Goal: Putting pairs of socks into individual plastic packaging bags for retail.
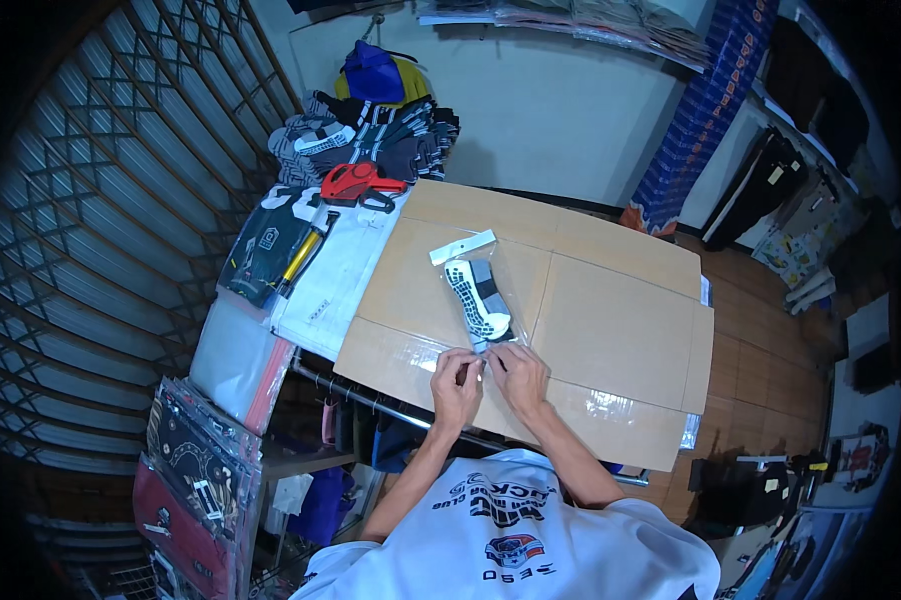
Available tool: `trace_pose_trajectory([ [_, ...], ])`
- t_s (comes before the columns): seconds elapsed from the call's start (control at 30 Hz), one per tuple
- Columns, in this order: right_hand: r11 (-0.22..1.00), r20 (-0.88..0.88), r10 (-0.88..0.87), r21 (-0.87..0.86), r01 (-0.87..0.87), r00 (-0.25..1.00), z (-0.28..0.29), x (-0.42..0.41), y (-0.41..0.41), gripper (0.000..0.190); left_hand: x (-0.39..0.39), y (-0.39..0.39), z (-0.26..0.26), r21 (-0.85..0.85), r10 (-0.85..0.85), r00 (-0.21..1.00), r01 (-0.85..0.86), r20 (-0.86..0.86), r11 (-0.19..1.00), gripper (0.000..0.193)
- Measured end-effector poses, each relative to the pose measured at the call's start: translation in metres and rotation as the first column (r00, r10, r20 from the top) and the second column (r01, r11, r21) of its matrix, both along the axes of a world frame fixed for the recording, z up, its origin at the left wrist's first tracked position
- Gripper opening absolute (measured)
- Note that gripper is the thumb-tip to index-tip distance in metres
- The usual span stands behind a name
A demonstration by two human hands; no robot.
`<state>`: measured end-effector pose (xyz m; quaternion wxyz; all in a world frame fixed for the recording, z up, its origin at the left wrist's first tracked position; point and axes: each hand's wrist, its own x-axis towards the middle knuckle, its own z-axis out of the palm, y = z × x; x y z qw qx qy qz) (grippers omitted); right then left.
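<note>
A folded pair of grip socks (pixel 477 300), white, grey and black with dark dots on the sole, lies inside a clear plastic bag (pixel 512 319). The bag has a white header strip (pixel 462 247) at its far end. Under it is a flattened cardboard sheet (pixel 608 330). My left hand (pixel 458 382) pinches the near edge of the bag between thumb and fingers. Close beside it, my right hand (pixel 519 375) also has its fingertips on that near edge. My fingers hide the bag's very end.
Beyond the cardboard's left edge lie a red price-label gun (pixel 360 184), a yellow-handled tool (pixel 302 255) and a bagged dark garment (pixel 267 240). Many folded socks (pixel 398 139) are piled at the back. Bagged garments (pixel 203 457) stack at left, near a folding metal gate (pixel 105 247).
</note>
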<state>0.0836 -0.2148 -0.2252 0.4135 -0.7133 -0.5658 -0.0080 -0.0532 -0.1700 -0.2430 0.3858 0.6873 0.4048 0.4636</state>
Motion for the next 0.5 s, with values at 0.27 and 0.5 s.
trace_pose_trajectory([
  [0.27, 1.0, 0.117, 0.003, -0.03, 0.0, 0.993, 0.003, -0.001, -0.001, 0.015, -0.001, 0.001, 0.001, -0.016, 0.003, 1.0, -0.002, 0.013, 1.0, 0.007],
  [0.5, 1.0, -0.346, -0.019, -0.013, 0.015, 0.938, 0.011, 0.004, -0.011, 0.009, 0.004, -0.002, 0.013, 0.011, 0.013, 1.0, -0.013, 0.021, 1.0, 0.013],
])
